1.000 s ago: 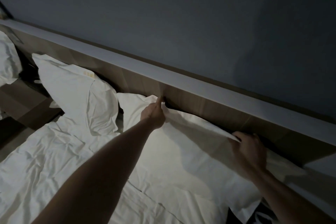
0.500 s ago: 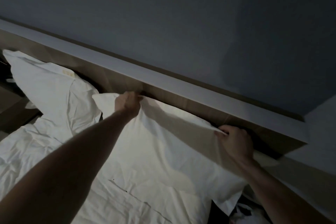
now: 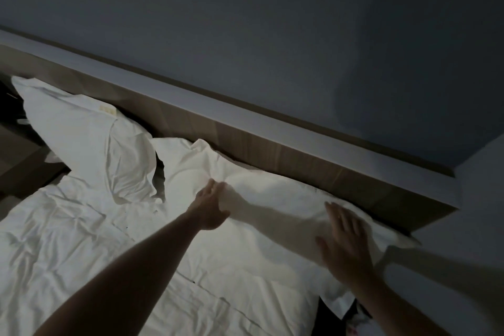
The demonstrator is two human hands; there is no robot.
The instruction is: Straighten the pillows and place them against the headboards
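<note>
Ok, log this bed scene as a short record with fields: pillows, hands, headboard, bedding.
near pillow: white, lying along the headboard, both hands on it
far pillow: white, propped at the headboard, creased, untouched
left hand: open, touching the near pillow
right hand: open, fingers spread, flat on the near pillow
headboard: wood, pale ledge on top
duvet: white, wrinkled

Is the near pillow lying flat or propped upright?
Flat. The near pillow lies along the headboard, both the left hand and right hand open on it.
</note>
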